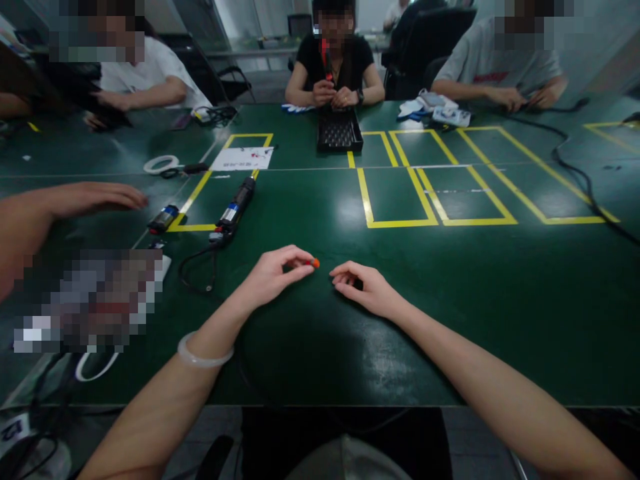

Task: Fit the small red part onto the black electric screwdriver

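Observation:
My left hand is closed, thumb and forefinger pinching a small red and orange piece whose exact kind I cannot make out. Just to its right, my right hand is loosely curled above the table, its thumb a little apart from the fingers and nothing visible in it. Both hands are over the green table, a short gap between them. Beyond my left hand lies a black cylindrical tool with a blue and white label, a dark cable looping from its near end.
Yellow tape outlines mark the table. A black tray stands by a person opposite, who holds a red and black tool. At left are another person's hand, a small labelled cylinder, a white sheet and a white cable coil.

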Demonstrator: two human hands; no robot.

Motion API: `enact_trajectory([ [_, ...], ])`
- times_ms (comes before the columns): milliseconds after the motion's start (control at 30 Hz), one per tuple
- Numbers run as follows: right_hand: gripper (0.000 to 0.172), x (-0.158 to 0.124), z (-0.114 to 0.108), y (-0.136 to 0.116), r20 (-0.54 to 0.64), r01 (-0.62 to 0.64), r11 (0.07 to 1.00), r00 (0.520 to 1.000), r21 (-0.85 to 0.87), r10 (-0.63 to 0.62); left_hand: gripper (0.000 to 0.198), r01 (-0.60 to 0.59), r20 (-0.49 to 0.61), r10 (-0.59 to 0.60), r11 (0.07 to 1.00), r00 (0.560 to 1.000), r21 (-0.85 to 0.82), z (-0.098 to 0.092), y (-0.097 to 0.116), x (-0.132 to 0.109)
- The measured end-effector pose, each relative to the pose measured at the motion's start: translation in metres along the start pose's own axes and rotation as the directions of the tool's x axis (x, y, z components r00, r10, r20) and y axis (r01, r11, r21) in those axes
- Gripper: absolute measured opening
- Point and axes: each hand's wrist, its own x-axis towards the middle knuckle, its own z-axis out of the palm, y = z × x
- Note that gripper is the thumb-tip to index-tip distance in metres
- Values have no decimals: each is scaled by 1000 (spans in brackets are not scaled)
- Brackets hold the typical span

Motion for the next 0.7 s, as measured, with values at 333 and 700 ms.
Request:
enact_trajectory([
  [333,9,0,-1,-3,89,7,1000,996,-6,-7,18,-263,226,201,921,953,288,22,5,-10],
  [700,4,0,3,-2,96,39,999,995,-32,-36,26,-239,287,157,930,945,278,21,8,-10],
])
